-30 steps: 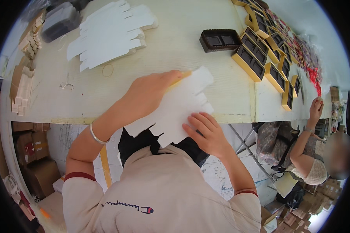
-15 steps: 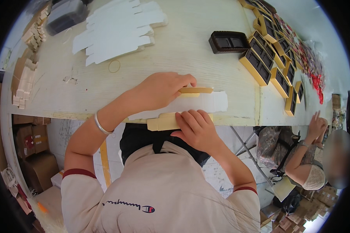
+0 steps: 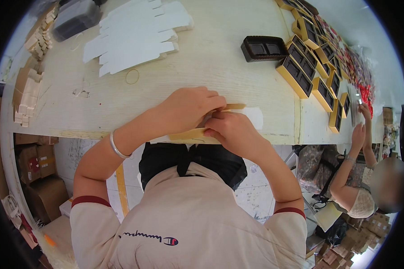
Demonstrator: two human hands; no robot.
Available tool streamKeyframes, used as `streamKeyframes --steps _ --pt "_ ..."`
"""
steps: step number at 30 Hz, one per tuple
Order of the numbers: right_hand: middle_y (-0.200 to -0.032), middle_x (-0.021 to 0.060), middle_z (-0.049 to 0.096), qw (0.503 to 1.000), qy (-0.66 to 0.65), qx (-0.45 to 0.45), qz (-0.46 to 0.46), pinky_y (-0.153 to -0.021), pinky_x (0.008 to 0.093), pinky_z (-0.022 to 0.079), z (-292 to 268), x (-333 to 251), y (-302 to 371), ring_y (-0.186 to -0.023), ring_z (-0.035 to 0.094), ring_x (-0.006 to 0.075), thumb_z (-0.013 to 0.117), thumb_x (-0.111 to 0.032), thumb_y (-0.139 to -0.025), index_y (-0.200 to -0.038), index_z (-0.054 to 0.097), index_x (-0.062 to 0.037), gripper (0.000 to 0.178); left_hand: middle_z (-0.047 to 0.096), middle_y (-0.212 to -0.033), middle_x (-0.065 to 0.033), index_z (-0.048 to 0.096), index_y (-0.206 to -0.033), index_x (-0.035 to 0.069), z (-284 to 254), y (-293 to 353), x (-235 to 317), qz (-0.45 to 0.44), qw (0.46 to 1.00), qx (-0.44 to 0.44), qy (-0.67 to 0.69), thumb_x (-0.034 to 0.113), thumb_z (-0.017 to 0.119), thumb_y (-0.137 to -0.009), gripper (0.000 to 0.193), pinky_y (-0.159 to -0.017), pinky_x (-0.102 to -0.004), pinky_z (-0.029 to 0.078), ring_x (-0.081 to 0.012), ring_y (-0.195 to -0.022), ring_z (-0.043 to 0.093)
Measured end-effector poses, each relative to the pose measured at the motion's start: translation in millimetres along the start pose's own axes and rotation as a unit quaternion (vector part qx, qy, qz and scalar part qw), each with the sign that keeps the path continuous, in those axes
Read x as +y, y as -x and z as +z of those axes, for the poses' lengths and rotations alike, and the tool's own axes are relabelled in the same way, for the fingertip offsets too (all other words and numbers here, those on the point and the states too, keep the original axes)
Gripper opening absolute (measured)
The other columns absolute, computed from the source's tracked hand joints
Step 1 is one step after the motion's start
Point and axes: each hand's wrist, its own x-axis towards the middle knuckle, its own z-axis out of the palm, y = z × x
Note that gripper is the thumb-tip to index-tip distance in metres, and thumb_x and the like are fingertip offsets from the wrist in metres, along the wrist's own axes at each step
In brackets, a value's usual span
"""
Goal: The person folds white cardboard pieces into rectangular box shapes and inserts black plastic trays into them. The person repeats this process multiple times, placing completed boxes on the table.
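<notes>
The gold-faced card (image 3: 192, 134) is held at the front edge of the counter (image 3: 166, 85), just before the body. Its far wall (image 3: 236, 106) is raised, its near wall seems tilted, and a white end flap (image 3: 256, 117) is laid out to the right. By the right hand (image 3: 237, 129), the near wall appears to be pinched in a narrow grip, between the thumb and bent fingers. By the left hand (image 3: 191, 106), the far wall is touched with curled fingers; the thumb is hidden, so it cannot be told whether anything is pinched there. For this folding, both walls should be pressed equally along their creases, and not at one point only, because thin card is probably bent easily. The white flap is better left free from the fingers. The stacked white blanks (image 3: 137, 40) and the dark tray (image 3: 265, 49) are placed well apart.
</notes>
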Motion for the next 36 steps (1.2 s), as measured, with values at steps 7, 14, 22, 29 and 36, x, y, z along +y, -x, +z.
streamKeyframes --steps 7,14,22,29,36 --pt "-0.090 0.0032 0.059 0.981 0.169 0.012 -0.090 -0.076 0.0364 0.047 -24.5 14.1 1.6 -0.084 0.058 0.0252 0.073 -0.017 -0.075 -0.080 0.064 -0.0051 0.016 0.048 -0.128 -0.0083 0.060 -0.105 0.005 -19.8 20.8 25.6 -0.122 0.986 -0.081 0.077 0.003 0.061 -0.082 0.023 -0.069 -0.0378 0.050 -0.0293 -0.085 0.060" --pt "-0.097 0.0078 0.054 0.992 0.074 0.059 -0.078 -0.074 0.0372 0.046 -23.7 12.2 23.4 -0.083 0.057 0.0259 0.074 -0.018 -0.074 -0.098 0.064 -0.0085 0.027 0.025 -0.153 -0.0118 0.059 -0.125 0.005 -29.4 48.2 4.7 -0.002 0.968 -0.148 0.202 -0.007 0.066 -0.073 0.054 -0.072 -0.0310 0.050 -0.0208 -0.086 0.056" --pt "-0.101 0.0075 0.053 0.993 -0.032 0.069 -0.089 -0.063 0.0363 0.048 -2.8 5.7 33.5 -0.071 0.058 0.0267 0.077 -0.024 -0.074 -0.094 0.061 -0.0078 0.030 0.054 -0.126 -0.0064 0.067 -0.091 0.004 -35.0 33.3 3.7 0.102 0.979 -0.153 -0.085 0.002 0.064 -0.077 0.015 -0.074 -0.0303 0.055 -0.0214 -0.096 0.061" --pt "-0.098 0.0065 0.052 0.995 -0.005 0.029 -0.100 -0.060 0.0365 0.047 -3.1 10.3 35.3 -0.068 0.058 0.0255 0.076 -0.026 -0.075 -0.090 0.061 -0.0082 0.028 0.060 -0.114 -0.0046 0.068 -0.086 0.006 -29.9 39.7 12.3 0.091 0.978 -0.174 -0.069 0.008 0.072 -0.070 0.017 -0.073 -0.0318 0.054 -0.0197 -0.093 0.061" --pt "-0.101 0.0070 0.055 0.988 0.004 0.107 -0.109 -0.064 0.0353 0.046 7.9 -3.8 45.8 -0.073 0.057 0.0236 0.076 -0.022 -0.074 -0.087 0.060 -0.0086 0.024 0.060 -0.096 -0.0065 0.062 -0.082 0.004 -3.2 45.3 7.7 0.076 0.993 -0.050 0.072 0.004 0.071 -0.073 0.013 -0.066 -0.0336 0.050 -0.0228 -0.076 0.060"
